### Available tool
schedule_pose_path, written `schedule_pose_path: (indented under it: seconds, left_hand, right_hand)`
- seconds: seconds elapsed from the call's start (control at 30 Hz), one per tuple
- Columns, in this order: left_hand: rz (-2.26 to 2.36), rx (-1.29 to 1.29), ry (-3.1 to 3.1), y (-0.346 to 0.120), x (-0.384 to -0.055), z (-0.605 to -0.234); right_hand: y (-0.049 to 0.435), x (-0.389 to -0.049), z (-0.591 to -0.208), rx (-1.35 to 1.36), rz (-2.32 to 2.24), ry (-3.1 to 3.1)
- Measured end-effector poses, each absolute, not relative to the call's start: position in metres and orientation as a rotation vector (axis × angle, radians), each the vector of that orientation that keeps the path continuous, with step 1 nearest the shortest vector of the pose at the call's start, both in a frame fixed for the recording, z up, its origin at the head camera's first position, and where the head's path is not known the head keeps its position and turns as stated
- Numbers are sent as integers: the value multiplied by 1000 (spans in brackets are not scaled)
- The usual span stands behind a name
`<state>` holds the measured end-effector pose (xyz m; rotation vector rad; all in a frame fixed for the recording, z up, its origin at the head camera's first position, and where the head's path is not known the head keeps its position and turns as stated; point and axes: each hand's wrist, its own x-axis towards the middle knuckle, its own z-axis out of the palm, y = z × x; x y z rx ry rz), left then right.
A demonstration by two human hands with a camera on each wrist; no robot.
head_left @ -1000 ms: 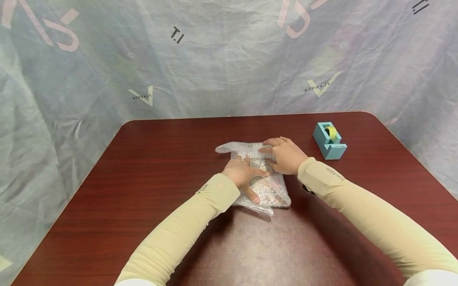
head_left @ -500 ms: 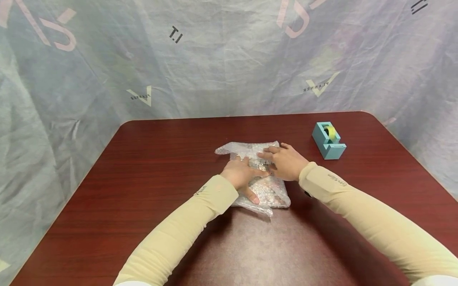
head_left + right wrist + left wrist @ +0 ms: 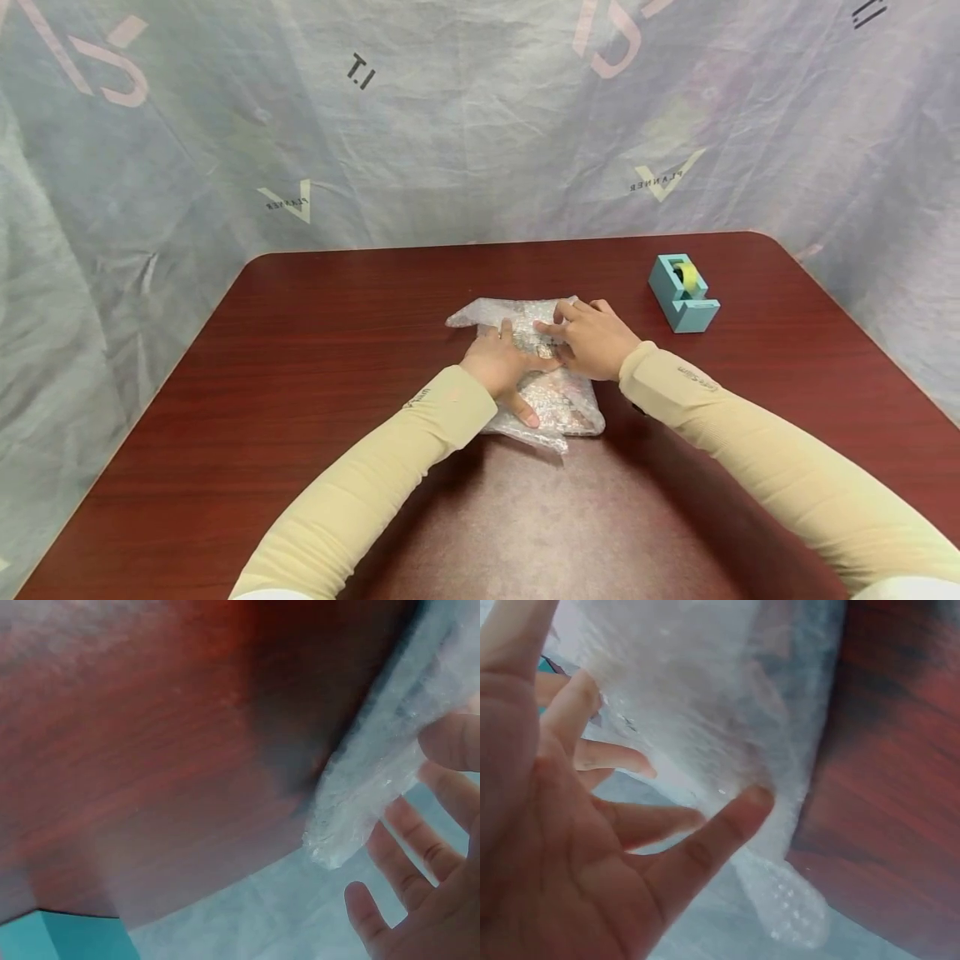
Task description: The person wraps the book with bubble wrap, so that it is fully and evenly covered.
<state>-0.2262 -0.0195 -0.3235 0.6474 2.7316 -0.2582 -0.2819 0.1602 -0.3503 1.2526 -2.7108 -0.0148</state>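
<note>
In the head view a flat bundle of clear bubble wrap (image 3: 557, 404) lies on the table, its contents blurred by the plastic. Spread across its left side, my left hand (image 3: 497, 362) presses down with fingers apart. My right hand (image 3: 596, 340) touches the upper right part with its fingertips, the fingers slightly bent. The left wrist view has the left hand (image 3: 592, 825) with extended fingers against the wrap (image 3: 697, 690), a loose flap sticking out beyond them. In the right wrist view, the right hand (image 3: 427, 877) has its fingers along the wrap's edge (image 3: 360, 787).
A light blue tape dispenser (image 3: 681, 296) with a yellow roll stands at the back right of the dark red wooden table (image 3: 337, 333). Behind the table hangs a grey printed cloth (image 3: 450, 125). A loose wrap corner juts out at the bundle's far left.
The right hand has shifted slightly over the upper right of the wrap, its fingers a little more bent. The left hand stays pressed in place. The head view has turned slightly right.
</note>
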Motion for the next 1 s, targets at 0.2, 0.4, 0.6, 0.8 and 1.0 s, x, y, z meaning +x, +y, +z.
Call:
schedule_pose_path:
  seconds: [0.2,0.4,0.6,0.8,1.0]
  left_hand:
    - [-170,653,2718,-23,-227,-326]
    - [-201,691,2739,-24,-228,-329]
    - [-10,661,2704,-29,-231,-330]
    - [87,676,2700,-33,-231,-330]
    - [126,624,2680,-31,-231,-330]
  right_hand:
    - [164,-285,-351,1289,61,-2765]
    - [167,-288,-348,1304,193,-2804]
    - [165,-289,-344,1302,158,-2758]
    - [158,-295,-339,1187,186,-2899]
    - [153,-301,-334,1135,260,-2965]
